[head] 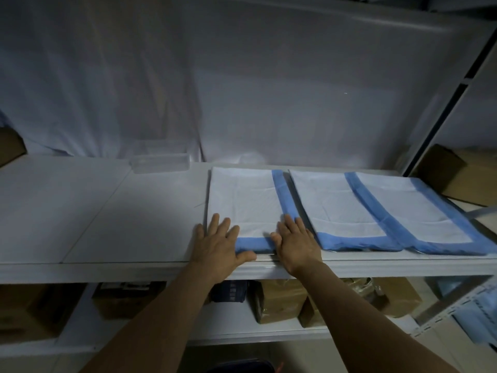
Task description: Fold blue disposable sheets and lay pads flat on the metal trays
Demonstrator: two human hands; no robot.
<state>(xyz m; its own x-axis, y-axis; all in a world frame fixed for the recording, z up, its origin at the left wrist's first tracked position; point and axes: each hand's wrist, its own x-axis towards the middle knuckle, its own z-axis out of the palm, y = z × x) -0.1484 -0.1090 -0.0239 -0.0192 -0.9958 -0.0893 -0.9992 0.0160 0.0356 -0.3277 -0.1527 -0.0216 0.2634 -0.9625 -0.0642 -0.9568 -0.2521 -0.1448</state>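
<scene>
Left of the leftmost pad (243, 203) the white shelf (94, 211) gives a broad open run, with only a clear box (160, 162) behind and left of it, while two more pads (330, 205) lie just beside its right edge.

Your left hand (217, 243) and right hand (294, 243) lie flat on the near blue edge of the leftmost pad (242, 200). Right of that pad lie a second pad (330, 205) and a third pad (403, 208); beyond its far left corner, a clear container (160, 162).
</scene>
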